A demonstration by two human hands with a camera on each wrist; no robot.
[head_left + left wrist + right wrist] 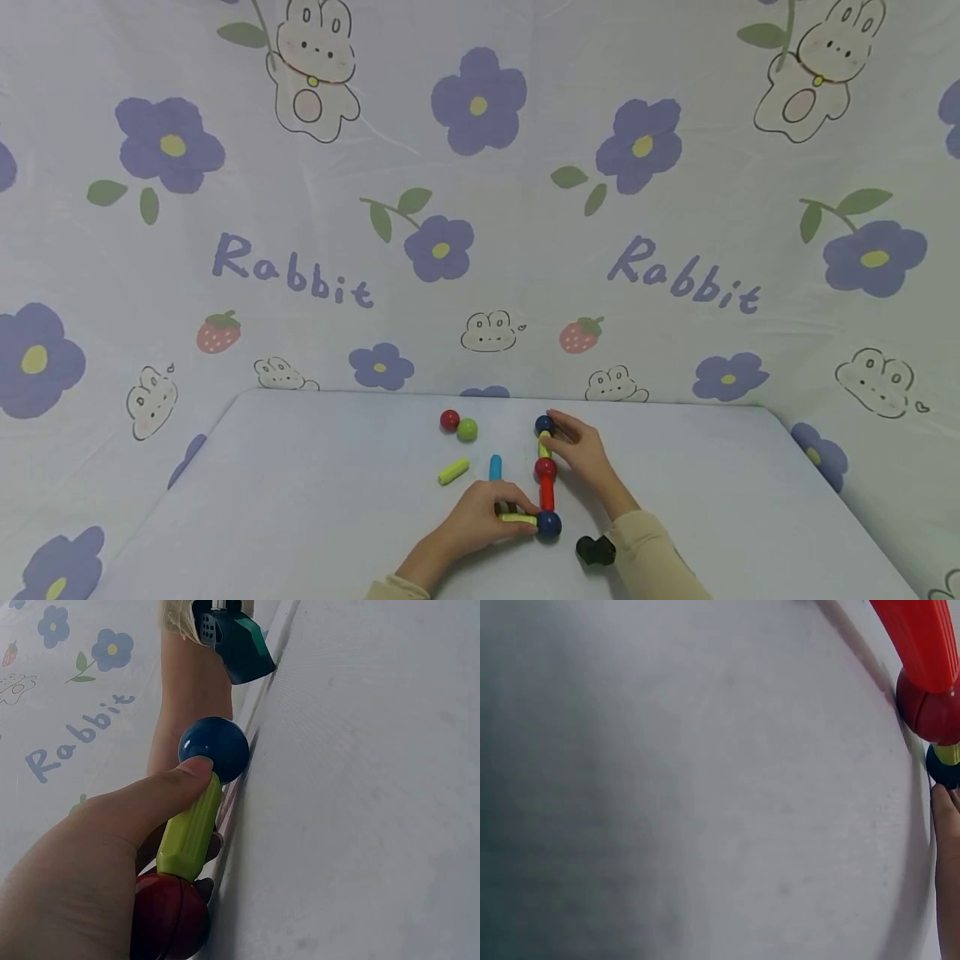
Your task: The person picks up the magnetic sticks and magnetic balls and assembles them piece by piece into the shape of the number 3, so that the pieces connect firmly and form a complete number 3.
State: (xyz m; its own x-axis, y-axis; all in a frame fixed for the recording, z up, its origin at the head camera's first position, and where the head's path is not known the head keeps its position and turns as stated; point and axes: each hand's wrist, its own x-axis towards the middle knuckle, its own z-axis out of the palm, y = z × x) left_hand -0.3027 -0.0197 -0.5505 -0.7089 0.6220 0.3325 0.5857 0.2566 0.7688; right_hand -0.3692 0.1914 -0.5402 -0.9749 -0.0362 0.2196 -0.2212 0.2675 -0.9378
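Observation:
The left hand [476,518] pinches a yellow-green rod [517,518] that meets a dark blue ball [549,525]. In the left wrist view the left thumb [169,791] lies against the blue ball [214,748], and a red ball [169,915] sits at the rod's other end. From that blue ball a red rod [547,493] runs to a red ball [545,469], then a second yellow-green rod [544,446] and another blue ball [544,425]. The right hand [585,454] grips this far blue ball, its thumb near the rod. The right wrist view shows fingers [943,806] at the ball.
Farther back lie a loose red ball [449,420] and a green ball [467,430]. Left of the chain are a loose yellow-green rod [453,472] and a light blue rod [496,467]. A dark device [596,550] is at the right wrist. Patterned cloth hangs behind the white table [300,500].

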